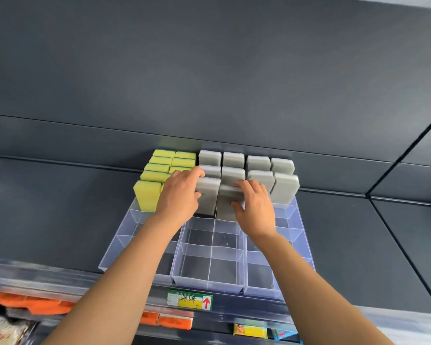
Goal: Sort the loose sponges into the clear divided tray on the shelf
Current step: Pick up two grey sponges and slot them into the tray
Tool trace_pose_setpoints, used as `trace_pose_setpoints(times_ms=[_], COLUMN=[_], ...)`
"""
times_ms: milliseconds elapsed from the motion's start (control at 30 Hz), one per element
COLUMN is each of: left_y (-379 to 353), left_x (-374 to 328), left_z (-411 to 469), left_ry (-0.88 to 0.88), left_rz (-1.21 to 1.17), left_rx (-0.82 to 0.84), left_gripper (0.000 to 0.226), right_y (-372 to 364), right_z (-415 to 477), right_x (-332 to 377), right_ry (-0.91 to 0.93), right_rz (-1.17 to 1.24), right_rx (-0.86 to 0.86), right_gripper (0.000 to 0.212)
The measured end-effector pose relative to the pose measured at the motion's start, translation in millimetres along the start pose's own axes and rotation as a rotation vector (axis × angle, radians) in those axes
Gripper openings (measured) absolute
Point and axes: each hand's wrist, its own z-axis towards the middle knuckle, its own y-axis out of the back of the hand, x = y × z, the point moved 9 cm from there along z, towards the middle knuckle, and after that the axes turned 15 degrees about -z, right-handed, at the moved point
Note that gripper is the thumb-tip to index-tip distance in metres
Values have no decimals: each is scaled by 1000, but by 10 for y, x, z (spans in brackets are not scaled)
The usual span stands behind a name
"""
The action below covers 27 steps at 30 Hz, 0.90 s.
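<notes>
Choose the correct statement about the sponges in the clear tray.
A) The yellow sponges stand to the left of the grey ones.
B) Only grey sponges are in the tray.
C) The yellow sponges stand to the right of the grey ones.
A: the yellow sponges fill the left columns of the clear tray; the grey sponges stand to their right.

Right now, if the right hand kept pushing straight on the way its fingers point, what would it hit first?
The right hand already grips a grey sponge; straight beyond stands the next upright grey sponge, probably first, though depth is unclear.
</notes>
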Motion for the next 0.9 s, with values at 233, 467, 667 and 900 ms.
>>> trace_pose_setpoints(times_ms=[233, 467, 667, 900], left_y=[-96, -161, -172, -153], left_x=[-37, -30, -73, -76], left_z=[38, 21, 55, 29], left_ry=[-61, -33, -40, -39], left_rz=[148, 192, 294, 299], left_rx=[95, 125, 145, 128], left_gripper=[37, 30, 25, 28], right_y=[99, 159, 158, 123], right_z=[-18, -27, -48, -78], right_x=[70, 97, 120, 120], right_ry=[50, 99, 114, 112], right_rz=[-33, -62, -65, -129], right_rx=[-72, -114, -106, -54], right_gripper=[32, 31, 30, 39])
